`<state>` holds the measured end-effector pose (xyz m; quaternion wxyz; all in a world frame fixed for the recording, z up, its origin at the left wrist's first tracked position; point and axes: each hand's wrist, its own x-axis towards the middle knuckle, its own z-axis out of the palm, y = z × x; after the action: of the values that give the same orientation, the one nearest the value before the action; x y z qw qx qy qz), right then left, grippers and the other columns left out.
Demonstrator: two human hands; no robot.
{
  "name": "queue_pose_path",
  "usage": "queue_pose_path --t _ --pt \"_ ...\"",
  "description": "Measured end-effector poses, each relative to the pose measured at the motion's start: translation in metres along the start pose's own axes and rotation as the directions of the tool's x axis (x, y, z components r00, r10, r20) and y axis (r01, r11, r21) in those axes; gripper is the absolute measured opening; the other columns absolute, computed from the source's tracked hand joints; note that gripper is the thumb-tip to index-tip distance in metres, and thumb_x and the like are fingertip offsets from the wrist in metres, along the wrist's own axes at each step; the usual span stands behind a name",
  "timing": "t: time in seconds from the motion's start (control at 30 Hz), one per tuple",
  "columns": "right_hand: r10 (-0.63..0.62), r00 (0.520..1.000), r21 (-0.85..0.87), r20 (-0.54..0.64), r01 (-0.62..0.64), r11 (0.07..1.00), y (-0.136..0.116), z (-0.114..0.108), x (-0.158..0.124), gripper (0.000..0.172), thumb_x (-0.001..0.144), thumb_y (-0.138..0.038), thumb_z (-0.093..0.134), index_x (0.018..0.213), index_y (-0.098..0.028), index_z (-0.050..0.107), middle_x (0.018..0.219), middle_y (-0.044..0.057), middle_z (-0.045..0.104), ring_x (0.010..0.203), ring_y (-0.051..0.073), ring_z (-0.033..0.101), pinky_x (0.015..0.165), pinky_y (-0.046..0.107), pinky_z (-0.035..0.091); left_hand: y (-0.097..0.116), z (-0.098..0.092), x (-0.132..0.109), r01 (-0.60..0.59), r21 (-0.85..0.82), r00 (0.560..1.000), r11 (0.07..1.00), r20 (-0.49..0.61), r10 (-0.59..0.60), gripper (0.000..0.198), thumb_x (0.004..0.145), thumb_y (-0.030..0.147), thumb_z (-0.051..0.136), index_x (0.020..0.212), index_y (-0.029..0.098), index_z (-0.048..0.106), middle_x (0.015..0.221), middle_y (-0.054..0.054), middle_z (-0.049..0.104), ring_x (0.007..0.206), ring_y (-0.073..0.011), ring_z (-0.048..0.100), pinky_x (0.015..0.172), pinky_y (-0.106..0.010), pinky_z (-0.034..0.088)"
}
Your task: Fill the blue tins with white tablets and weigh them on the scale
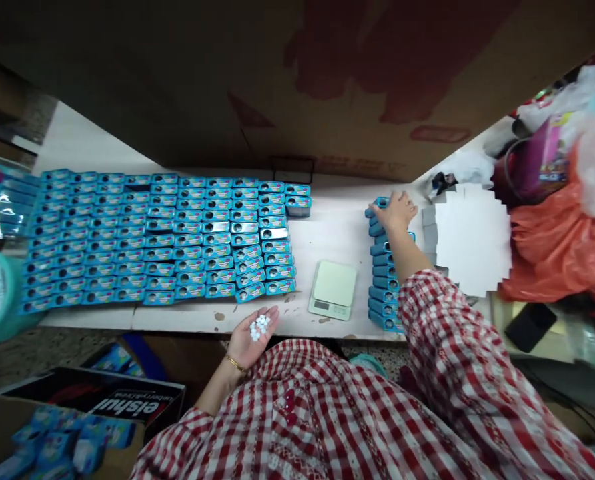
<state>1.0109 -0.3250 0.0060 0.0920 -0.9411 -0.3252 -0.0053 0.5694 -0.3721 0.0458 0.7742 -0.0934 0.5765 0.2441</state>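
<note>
My left hand [252, 335] is palm up near the front edge of the table, cupping a small heap of white tablets [260, 327]. Over the far end of a column of small blue tins [385, 293] reaches my right hand [396, 212], its fingers spread. The thumb touches the farthest blue tin [379, 202]; whether the fingers press on it is hard to see. Between the hands lies a pale kitchen scale [333, 288]. Left of it, many blue boxes with small round windows [192, 240] stand in close rows.
A large cardboard box [257, 87] walls off the back. White flat cards [472, 240] are stacked right of the tins, beside orange bags [552, 247] and a dark phone [530, 327]. A green tub [15, 287] of white pieces stands far left, above an open carton [122, 460] of blue packs.
</note>
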Motion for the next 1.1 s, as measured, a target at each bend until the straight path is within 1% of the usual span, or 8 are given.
queue_pose_path --t 0.1,0.2,0.37,0.47,0.63,0.8,0.97,1.1 --pt "-0.058 0.991 -0.045 0.119 0.063 0.997 -0.009 0.004 0.023 0.051 0.078 -0.046 0.050 0.102 -0.001 0.059 0.109 0.024 0.054 0.106 0.030 0.045 0.089 0.050 0.026 -0.005 0.006 -0.005 -0.019 -0.014 1.000 1.000 -0.004 0.018 0.019 0.081 0.010 0.042 0.083 0.011 0.060 0.092 -0.015 0.068 0.091 -0.0227 0.064 0.082 -0.037 0.052" --pt "-0.242 0.967 -0.025 0.082 0.244 0.969 -0.028 -0.005 0.012 0.047 0.077 -0.046 0.052 0.096 -0.004 0.062 0.106 0.020 0.056 0.103 0.030 0.045 0.084 0.045 0.029 -0.011 0.006 -0.007 -0.017 -0.031 1.000 0.999 -0.002 0.017 0.019 0.081 0.010 0.042 0.085 0.011 0.061 0.091 -0.014 0.068 0.090 -0.0219 0.065 0.082 -0.037 0.052" --pt "-0.566 0.824 0.090 -0.012 0.565 0.820 -0.044 -0.043 -0.089 0.038 0.073 -0.047 0.059 0.100 -0.021 0.063 0.102 0.012 0.058 0.094 0.030 0.045 0.077 0.043 0.033 -0.022 0.008 0.000 0.036 0.006 0.997 0.999 0.071 -0.036 0.017 0.080 0.011 0.045 0.081 0.011 0.062 0.089 -0.014 0.069 0.087 -0.0208 0.065 0.083 -0.035 0.050" --pt "-0.630 0.777 0.133 0.019 0.622 0.772 -0.042 -0.049 -0.163 0.038 0.075 -0.048 0.058 0.102 -0.022 0.062 0.096 0.012 0.059 0.088 0.028 0.046 0.074 0.042 0.034 -0.025 0.014 0.004 0.060 0.053 0.987 0.997 0.145 -0.067 0.018 0.080 0.013 0.044 0.079 0.011 0.063 0.089 -0.013 0.069 0.087 -0.0204 0.065 0.085 -0.035 0.049" --pt "-0.588 0.802 0.125 0.102 0.576 0.808 -0.032 -0.037 -0.224 0.045 0.075 -0.052 0.057 0.107 -0.021 0.059 0.098 0.013 0.059 0.082 0.026 0.048 0.072 0.040 0.035 -0.026 0.020 0.005 0.069 0.106 0.976 0.992 0.198 -0.089 0.022 0.081 0.014 0.042 0.078 0.009 0.064 0.090 -0.014 0.069 0.088 -0.0202 0.065 0.088 -0.036 0.047" --pt "-0.543 0.831 0.134 0.120 0.528 0.838 0.005 -0.050 -0.224 0.053 0.078 -0.051 0.053 0.121 -0.020 0.051 0.115 0.015 0.055 0.090 0.028 0.051 0.078 0.042 0.036 -0.028 0.015 0.003 0.082 0.106 0.976 0.991 0.193 -0.102 0.023 0.082 0.015 0.041 0.082 0.011 0.064 0.088 -0.012 0.069 0.090 -0.0200 0.064 0.090 -0.037 0.046" --pt "-0.468 0.875 0.175 0.123 0.445 0.879 0.051 -0.065 -0.221 0.042 0.082 -0.042 0.050 0.118 -0.021 0.054 0.118 0.011 0.055 0.101 0.028 0.051 0.085 0.042 0.037 -0.027 0.007 0.003 0.064 0.080 0.984 0.995 0.164 -0.076 0.023 0.082 0.014 0.040 0.085 0.011 0.063 0.090 -0.012 0.069 0.090 -0.0187 0.064 0.086 -0.034 0.048" --pt "-0.448 0.889 0.195 0.093 0.425 0.884 0.063 -0.064 -0.223 0.036 0.082 -0.036 0.051 0.114 -0.022 0.056 0.116 0.009 0.057 0.103 0.027 0.051 0.087 0.043 0.036 -0.026 0.004 0.001 0.036 0.063 0.987 0.997 0.153 -0.046 0.022 0.082 0.012 0.041 0.086 0.010 0.063 0.093 -0.013 0.068 0.092 -0.0194 0.064 0.083 -0.032 0.050"
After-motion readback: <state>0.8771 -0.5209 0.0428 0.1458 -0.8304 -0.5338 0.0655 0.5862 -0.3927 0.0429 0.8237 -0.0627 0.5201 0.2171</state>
